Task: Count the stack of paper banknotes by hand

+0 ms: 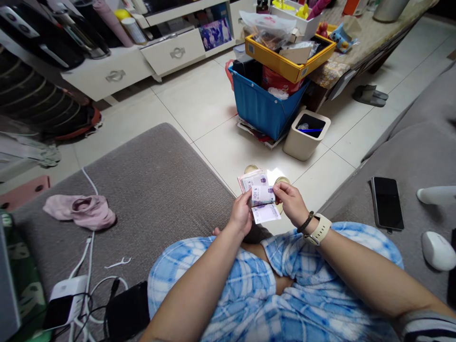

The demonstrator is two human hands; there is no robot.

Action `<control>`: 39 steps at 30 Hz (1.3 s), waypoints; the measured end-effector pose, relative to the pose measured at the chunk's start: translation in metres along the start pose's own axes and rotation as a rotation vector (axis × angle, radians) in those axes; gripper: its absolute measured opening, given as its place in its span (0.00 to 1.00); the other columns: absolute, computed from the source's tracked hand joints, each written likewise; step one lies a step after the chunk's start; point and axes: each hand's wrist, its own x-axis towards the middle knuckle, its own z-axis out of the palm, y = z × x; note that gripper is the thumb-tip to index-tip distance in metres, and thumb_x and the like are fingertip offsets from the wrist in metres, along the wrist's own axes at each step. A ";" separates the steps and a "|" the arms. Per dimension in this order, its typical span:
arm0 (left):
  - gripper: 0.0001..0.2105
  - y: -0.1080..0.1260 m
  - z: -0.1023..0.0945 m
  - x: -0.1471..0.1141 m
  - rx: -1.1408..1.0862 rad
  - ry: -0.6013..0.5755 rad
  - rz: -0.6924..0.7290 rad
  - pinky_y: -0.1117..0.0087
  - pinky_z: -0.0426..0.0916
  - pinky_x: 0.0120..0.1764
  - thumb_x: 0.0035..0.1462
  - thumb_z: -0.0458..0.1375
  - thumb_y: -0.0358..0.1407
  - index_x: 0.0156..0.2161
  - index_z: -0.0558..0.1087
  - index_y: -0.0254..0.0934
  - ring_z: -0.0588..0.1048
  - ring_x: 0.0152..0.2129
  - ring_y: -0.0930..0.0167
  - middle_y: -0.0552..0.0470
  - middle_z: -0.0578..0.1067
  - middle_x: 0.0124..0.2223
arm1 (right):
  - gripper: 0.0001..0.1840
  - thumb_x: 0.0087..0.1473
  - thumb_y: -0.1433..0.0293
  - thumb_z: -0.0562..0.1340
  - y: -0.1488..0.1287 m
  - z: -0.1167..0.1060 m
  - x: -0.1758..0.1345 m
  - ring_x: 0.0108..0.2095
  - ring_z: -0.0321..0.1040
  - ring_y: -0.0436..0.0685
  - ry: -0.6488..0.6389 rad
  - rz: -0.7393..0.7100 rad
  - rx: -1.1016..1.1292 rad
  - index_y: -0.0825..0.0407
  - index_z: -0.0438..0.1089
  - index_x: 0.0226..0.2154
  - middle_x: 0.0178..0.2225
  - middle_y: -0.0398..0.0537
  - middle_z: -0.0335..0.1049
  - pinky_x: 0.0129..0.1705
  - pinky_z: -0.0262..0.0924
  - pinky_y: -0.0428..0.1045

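Note:
A small bundle of banknotes (pixel 262 195), pale with purple print, is held up in front of my lap. My left hand (pixel 241 213) grips the bundle from the left, its thumb lying over the front note. With thumb and forefinger, my right hand (pixel 290 202) pinches the upper right edge of a note. One note hangs folded down below the others, and some pinkish notes show behind. A dark bracelet and a cream watch (pixel 318 230) are on my right wrist. Round golden objects (pixel 282 180) show partly behind the notes; I cannot make out what they are.
A pink sock (pixel 80 210), a power strip (pixel 67 297) and cables lie on the grey sofa (pixel 156 180) at left. To the right are a phone (pixel 387 203) and white mouse (pixel 439 251). Ahead stand a beige bin (pixel 302 142) and loaded blue basket (pixel 260 104).

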 end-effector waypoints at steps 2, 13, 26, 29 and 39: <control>0.14 0.000 0.000 0.000 0.000 -0.005 -0.001 0.64 0.69 0.41 0.46 0.60 0.35 0.39 0.73 0.30 0.77 0.35 0.63 0.45 0.79 0.34 | 0.15 0.49 0.58 0.59 0.000 0.000 0.000 0.20 0.55 0.49 -0.003 0.001 0.002 0.51 0.62 0.21 0.17 0.39 0.57 0.22 0.52 0.45; 0.12 0.004 0.003 -0.005 0.007 -0.033 -0.021 0.60 0.69 0.42 0.46 0.60 0.35 0.36 0.73 0.29 0.76 0.35 0.60 0.43 0.78 0.31 | 0.16 0.53 0.57 0.55 -0.004 0.001 -0.003 0.19 0.54 0.49 -0.069 0.009 0.009 0.52 0.65 0.25 0.16 0.42 0.65 0.22 0.51 0.45; 0.17 0.001 -0.001 -0.005 0.054 -0.032 0.002 0.61 0.69 0.42 0.38 0.62 0.27 0.39 0.72 0.32 0.77 0.33 0.64 0.45 0.78 0.35 | 0.14 0.44 0.61 0.64 0.009 -0.003 0.002 0.21 0.55 0.48 0.132 0.003 0.008 0.50 0.61 0.30 0.20 0.36 0.59 0.25 0.52 0.45; 0.18 0.000 -0.001 -0.005 0.062 -0.026 0.005 0.60 0.67 0.44 0.37 0.63 0.26 0.39 0.73 0.32 0.76 0.35 0.62 0.45 0.78 0.35 | 0.12 0.46 0.61 0.62 0.009 -0.003 0.002 0.22 0.56 0.49 0.096 0.016 -0.010 0.51 0.62 0.26 0.21 0.38 0.60 0.26 0.52 0.46; 0.13 0.002 0.003 -0.005 0.004 -0.022 -0.013 0.61 0.68 0.44 0.44 0.61 0.32 0.38 0.73 0.29 0.77 0.34 0.63 0.44 0.78 0.33 | 0.13 0.48 0.61 0.60 0.002 0.000 0.001 0.21 0.53 0.48 0.069 -0.013 0.005 0.52 0.62 0.22 0.19 0.38 0.57 0.25 0.50 0.45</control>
